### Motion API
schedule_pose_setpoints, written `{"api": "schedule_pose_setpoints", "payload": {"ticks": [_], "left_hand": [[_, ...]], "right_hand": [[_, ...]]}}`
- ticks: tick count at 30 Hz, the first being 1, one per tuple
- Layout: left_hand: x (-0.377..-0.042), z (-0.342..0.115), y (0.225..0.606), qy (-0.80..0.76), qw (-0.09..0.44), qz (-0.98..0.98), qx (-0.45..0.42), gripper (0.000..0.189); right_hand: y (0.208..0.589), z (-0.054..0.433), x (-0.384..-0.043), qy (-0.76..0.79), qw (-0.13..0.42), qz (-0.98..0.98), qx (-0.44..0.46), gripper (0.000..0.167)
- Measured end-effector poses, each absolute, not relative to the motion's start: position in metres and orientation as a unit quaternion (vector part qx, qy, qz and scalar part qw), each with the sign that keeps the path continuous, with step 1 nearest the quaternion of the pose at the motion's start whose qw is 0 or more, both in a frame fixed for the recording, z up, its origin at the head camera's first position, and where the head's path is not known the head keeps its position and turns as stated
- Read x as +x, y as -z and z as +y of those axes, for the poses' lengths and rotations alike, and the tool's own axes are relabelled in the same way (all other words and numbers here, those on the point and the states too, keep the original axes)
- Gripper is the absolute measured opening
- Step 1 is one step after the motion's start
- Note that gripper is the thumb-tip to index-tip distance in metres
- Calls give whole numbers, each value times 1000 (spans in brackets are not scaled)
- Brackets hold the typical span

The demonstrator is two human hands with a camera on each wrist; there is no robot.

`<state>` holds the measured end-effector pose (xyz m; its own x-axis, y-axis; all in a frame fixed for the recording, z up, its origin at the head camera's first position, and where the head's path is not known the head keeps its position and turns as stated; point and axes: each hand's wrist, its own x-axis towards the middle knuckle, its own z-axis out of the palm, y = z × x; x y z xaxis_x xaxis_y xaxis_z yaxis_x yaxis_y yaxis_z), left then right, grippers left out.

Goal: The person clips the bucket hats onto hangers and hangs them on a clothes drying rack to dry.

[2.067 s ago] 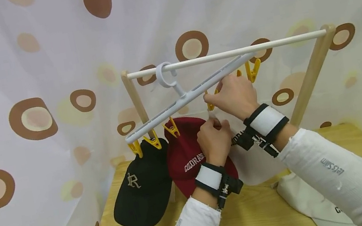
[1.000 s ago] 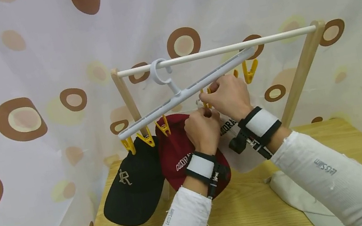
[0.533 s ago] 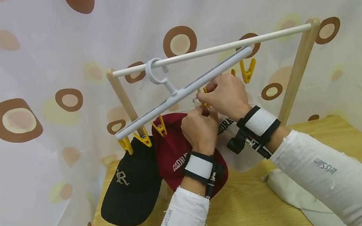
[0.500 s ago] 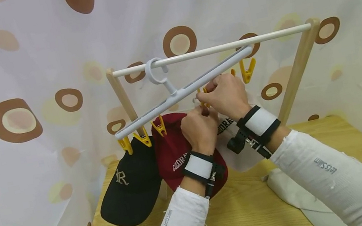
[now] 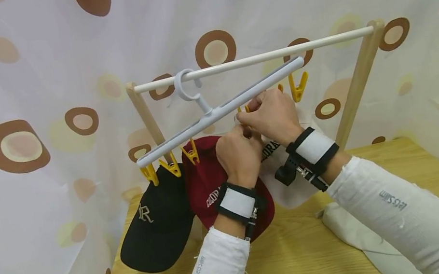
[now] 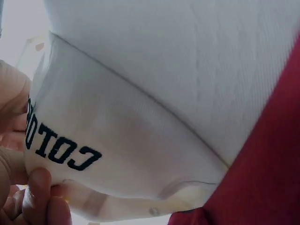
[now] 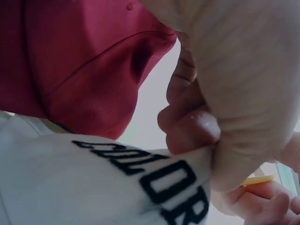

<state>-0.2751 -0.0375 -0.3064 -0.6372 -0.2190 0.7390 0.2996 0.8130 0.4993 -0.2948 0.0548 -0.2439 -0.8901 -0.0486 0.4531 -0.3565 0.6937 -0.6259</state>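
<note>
My left hand (image 5: pixel 242 155) pinches the upper edge of a white baseball cap (image 5: pixel 295 192) with black lettering, just below a tilted grey-white hanger (image 5: pixel 219 112). Right above it, the right hand (image 5: pixel 274 112) pinches a yellow clip (image 5: pixel 247 108) under the hanger. In the right wrist view, finger and thumb grip the white cap beside its letters, and the yellow clip (image 7: pixel 258 180) shows between other fingers. A dark red cap (image 5: pixel 204 174) and a black cap (image 5: pixel 157 236) hang from clips on the hanger's lower left part. The hands hide the join between clip and white cap.
The hanger's hook sits over the white rod (image 5: pixel 275 54) of a wooden-legged rack. Another yellow clip (image 5: pixel 298 89) hangs at the hanger's right end. A cream cap (image 5: pixel 352 231) lies on the wooden table (image 5: pixel 294 261), partly behind the right sleeve. A dotted curtain (image 5: pixel 35 66) stands behind.
My left hand has brought the white cap's edge up closer to the clip, while the right hand keeps pinching it. The whole head view has shifted slightly.
</note>
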Motion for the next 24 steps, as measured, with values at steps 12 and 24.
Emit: {"api": "schedule_pose_setpoints", "payload": {"ticks": [12, 24], "left_hand": [[-276, -38, 313, 338, 375, -863, 4, 27], [-275, -42, 318, 319, 354, -878, 41, 27]], "right_hand": [[254, 59, -295, -382, 220, -888, 130, 30], [259, 52, -291, -384, 195, -893, 129, 34]]}}
